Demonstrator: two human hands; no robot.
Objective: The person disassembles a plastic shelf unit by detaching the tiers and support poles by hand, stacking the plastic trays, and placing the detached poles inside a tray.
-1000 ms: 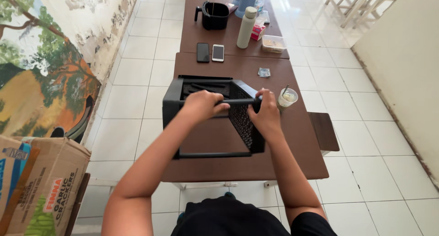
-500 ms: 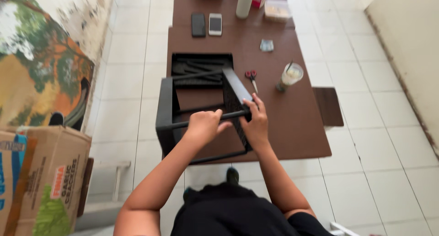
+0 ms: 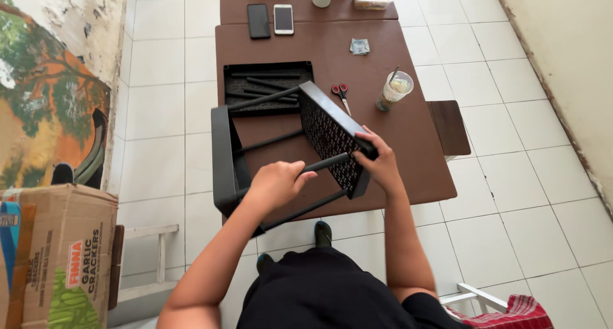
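A black plastic rack [image 3: 287, 147] lies on its side on the brown table [image 3: 408, 137], two perforated shelf panels joined by thin black rods. My left hand [image 3: 276, 183] is closed around the nearest upper rod. My right hand [image 3: 380, 158] grips the corner of the right-hand perforated panel where that rod meets it. Behind the rack lies a third black shelf tray [image 3: 267, 86] with several loose rods in it.
Red-handled scissors [image 3: 341, 96], a plastic cup with a straw [image 3: 394, 90], a folded banknote [image 3: 359, 45] and two phones [image 3: 271, 19] lie on the table. A cardboard box [image 3: 60, 252] stands at the left, a white stool with red cloth [image 3: 504, 306] at the lower right.
The rack has been pulled nearer to me and tipped, the view has shifted down the table. My left hand has moved onto the near rod, my right hand to the panel's corner.
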